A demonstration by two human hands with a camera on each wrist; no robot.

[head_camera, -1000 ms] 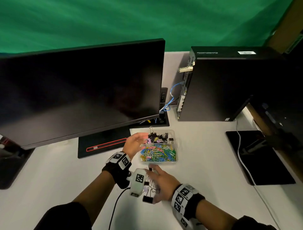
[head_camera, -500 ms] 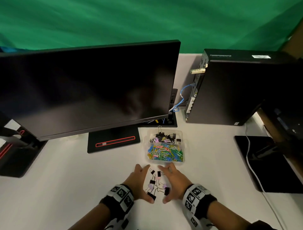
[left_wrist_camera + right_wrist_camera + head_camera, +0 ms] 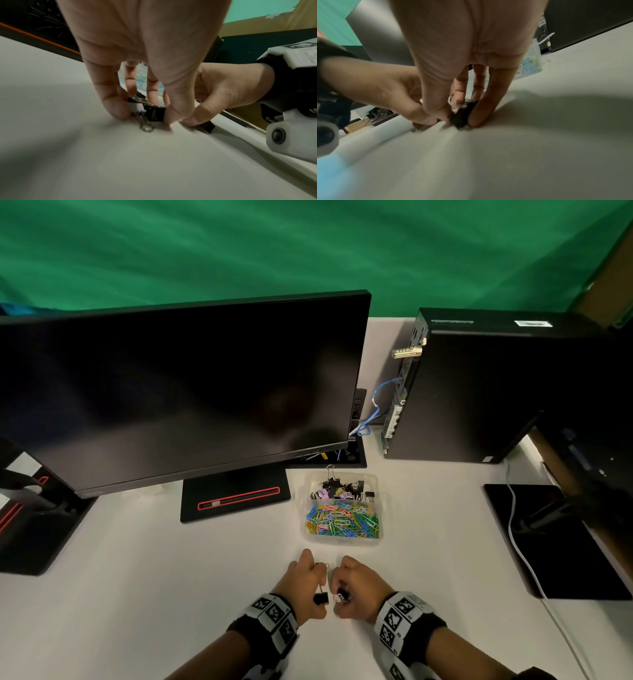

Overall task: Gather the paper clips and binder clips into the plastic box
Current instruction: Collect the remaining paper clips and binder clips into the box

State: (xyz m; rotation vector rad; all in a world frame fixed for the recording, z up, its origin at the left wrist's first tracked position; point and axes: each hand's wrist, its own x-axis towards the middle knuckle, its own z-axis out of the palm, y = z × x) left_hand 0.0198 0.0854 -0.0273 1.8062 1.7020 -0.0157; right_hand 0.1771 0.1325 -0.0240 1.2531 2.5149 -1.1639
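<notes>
step: both hands scooping last clips off desk [image 3: 171, 594] | left hand [image 3: 303, 583] pinching clips [image 3: 321, 598] | right hand [image 3: 359, 585] probably gripping several | next: lifting to far box [image 3: 383, 501]

The plastic box [image 3: 383, 510] is clear. Its half nearer my monitor [image 3: 178, 392] holds binder clips [image 3: 342, 489], mostly black with a few pale pink and yellow ones; the half away from the monitor is a jumble of paper clips [image 3: 342, 522] in blue, green, yellow, pink and white. The monitor is black, its base [image 3: 236, 496] edged by a red outline. Behind the monitor hangs a green backdrop [image 3: 308, 251]. Both my wristbands [image 3: 274, 616] carry black-and-white square markers. The table [image 3: 137, 594] is plain white.
</notes>
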